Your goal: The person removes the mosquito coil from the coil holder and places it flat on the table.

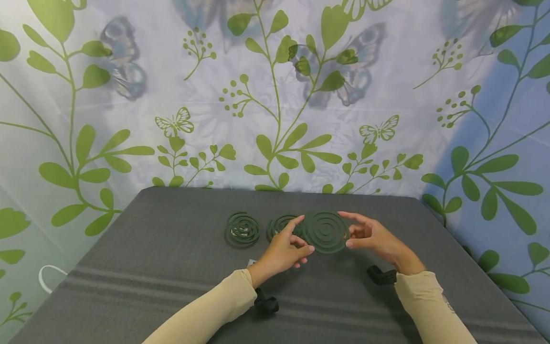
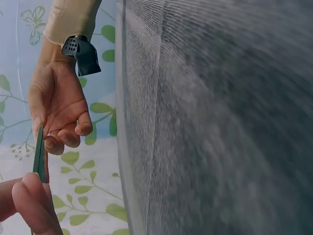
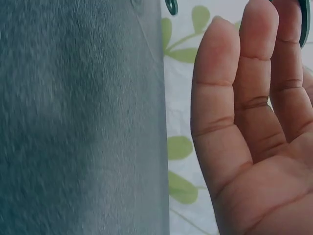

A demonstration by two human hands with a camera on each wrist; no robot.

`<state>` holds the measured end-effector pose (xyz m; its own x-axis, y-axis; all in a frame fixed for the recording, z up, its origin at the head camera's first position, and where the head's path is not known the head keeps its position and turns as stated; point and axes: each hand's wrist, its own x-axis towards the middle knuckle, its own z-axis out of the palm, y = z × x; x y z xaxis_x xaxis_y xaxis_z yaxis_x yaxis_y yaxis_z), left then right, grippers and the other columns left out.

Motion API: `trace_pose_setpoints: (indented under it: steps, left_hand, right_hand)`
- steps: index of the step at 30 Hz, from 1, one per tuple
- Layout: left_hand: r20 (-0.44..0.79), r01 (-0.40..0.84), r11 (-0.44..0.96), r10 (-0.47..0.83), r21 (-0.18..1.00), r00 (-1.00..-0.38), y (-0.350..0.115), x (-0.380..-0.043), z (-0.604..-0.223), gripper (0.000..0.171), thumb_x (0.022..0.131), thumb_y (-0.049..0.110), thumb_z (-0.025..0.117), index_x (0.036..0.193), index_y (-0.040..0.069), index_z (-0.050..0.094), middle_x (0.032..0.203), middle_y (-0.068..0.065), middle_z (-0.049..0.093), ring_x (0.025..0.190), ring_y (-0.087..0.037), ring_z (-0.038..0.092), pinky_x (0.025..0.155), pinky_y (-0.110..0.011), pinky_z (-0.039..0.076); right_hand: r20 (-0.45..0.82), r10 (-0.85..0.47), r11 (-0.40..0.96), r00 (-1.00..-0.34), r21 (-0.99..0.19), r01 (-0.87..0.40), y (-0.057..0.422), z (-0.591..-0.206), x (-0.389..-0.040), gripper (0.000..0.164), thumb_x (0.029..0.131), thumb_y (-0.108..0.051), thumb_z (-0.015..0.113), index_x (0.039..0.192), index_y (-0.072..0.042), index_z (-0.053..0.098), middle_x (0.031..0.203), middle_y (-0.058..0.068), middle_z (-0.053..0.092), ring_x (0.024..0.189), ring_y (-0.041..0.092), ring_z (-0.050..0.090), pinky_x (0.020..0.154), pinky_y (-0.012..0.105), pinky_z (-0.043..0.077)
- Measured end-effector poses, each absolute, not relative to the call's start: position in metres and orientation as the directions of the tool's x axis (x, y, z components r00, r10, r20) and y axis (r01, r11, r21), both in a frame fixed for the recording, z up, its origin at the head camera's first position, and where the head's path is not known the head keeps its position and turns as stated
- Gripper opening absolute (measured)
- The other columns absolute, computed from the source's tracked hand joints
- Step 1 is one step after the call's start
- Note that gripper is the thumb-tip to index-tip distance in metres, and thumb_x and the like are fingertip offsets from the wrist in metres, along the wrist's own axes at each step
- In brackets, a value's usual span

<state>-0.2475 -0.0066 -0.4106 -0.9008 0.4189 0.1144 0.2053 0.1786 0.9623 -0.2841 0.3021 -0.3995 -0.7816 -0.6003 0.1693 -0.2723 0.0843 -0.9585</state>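
Observation:
A dark green mosquito coil [image 1: 325, 232], a flat round spiral, is raised above the table with its face toward the head camera. My left hand [image 1: 281, 253] holds its left edge between thumb and index finger. At the opposite edge, the thumb and fingers of my right hand [image 1: 380, 239] grip it. The left wrist view shows the coil [image 2: 40, 154] edge-on as a thin strip, between the left fingertips [image 2: 33, 196] and the right hand [image 2: 63, 105]. In the right wrist view only a sliver of coil [image 3: 305, 22] shows beyond the right fingers [image 3: 257, 54].
Two more green coils lie on the grey table [image 1: 180, 267]: one at left [image 1: 242, 229] with small shiny bits at its centre, another [image 1: 279, 223] partly hidden behind my left hand. A small white piece [image 1: 251, 262] shows by the left wrist. A leaf-patterned curtain [image 1: 275, 95] hangs behind.

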Motion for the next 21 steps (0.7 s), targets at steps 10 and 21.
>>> trace_pose_setpoints:
  steps: [10,21]
  left_hand:
    - [0.085,0.166,0.189,0.373,0.968,-0.924,0.017,-0.251,-0.412,0.084,0.1,0.012,0.081,0.17,0.019,0.035,0.095,-0.001,0.075,0.068,-0.023,0.074,0.061,-0.037,0.062]
    - [0.052,0.115,0.172,0.337,0.978,-0.94,0.035,-0.252,-0.413,0.085,0.098,0.007,0.081,0.17,0.015,0.035,0.092,-0.002,0.073,0.062,-0.014,0.071,0.057,-0.029,0.06]
  right_hand:
    - [0.1,-0.527,0.185,-0.844,-0.956,-0.229,0.318,-0.397,-0.284,0.072,0.1,0.005,0.073,0.163,0.004,0.04,0.097,-0.001,0.07,0.085,0.013,0.068,0.083,0.035,0.059]
    - [0.042,-0.498,0.234,-0.866,-0.955,-0.181,0.33,-0.398,-0.285,0.074,0.102,0.002,0.072,0.164,0.009,0.032,0.097,0.002,0.068,0.085,0.016,0.068,0.085,0.037,0.06]
